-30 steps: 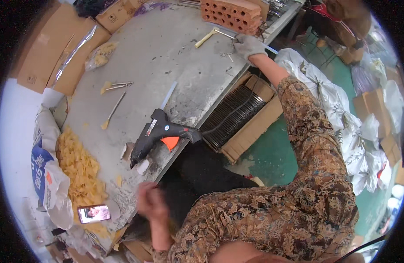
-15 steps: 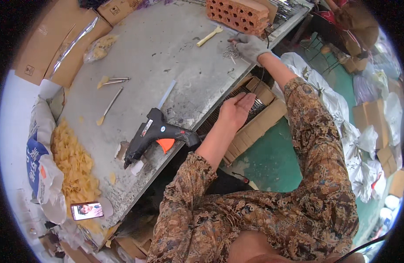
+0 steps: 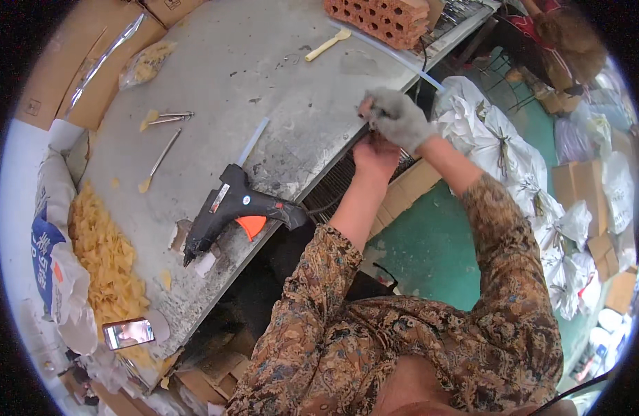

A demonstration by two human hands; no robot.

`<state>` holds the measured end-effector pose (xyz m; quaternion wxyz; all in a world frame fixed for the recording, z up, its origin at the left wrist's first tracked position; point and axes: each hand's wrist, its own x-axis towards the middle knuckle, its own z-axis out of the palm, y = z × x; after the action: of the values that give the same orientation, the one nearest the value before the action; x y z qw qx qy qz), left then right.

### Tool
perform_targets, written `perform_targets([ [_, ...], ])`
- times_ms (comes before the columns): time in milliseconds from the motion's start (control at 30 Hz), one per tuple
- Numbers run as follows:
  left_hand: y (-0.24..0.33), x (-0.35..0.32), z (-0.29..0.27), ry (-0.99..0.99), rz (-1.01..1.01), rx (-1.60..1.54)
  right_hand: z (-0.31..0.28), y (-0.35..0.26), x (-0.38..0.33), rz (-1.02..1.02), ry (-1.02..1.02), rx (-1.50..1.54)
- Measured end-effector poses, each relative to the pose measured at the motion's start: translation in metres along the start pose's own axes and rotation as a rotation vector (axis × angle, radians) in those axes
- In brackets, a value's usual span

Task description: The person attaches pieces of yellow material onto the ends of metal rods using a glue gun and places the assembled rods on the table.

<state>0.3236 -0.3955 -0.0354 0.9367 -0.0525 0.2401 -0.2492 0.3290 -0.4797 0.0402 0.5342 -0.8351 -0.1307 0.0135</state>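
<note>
My right hand, in a grey glove with its fingertips showing, is over my bare left hand at the table's edge. The right fingers are curled in; anything inside them is hidden. The glove covers most of the left fingers, so what that hand holds does not show. Below the hands, an open cardboard box contains dark thin rods. To the left on the metal table lies a black hot glue gun with an orange trigger and a translucent glue stick in its back.
A holed red brick rests at the far edge beside a cream plastic tool and a long translucent stick. Thin metal pieces, a heap of yellowish flakes and a phone are on the left. White bags stand right.
My right hand has come back from the far table edge to over my left hand, which was open before. The pile of small metal bits beside the glove no longer shows on the table.
</note>
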Motion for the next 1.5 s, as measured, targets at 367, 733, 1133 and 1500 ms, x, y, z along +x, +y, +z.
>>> perform_targets([
  [367, 0.02, 0.008, -0.02, -0.066, -0.143, -0.007, -0.005, -0.004, -0.052, -0.042, 0.327, 0.572],
  [733, 0.014, -0.021, -0.007, 0.067, 0.041, 0.123, 0.013, -0.003, -0.001, -0.173, 0.132, -0.095],
  [1133, 0.022, -0.053, -0.017, -0.268, -0.35, 0.152, 0.076, 0.008, -0.206, 0.332, 0.786, 0.677],
  [1500, 0.017, -0.148, 0.011, -0.365, -0.092, 0.642, 0.11, -0.026, -0.172, 0.295, 0.594, 0.926],
])
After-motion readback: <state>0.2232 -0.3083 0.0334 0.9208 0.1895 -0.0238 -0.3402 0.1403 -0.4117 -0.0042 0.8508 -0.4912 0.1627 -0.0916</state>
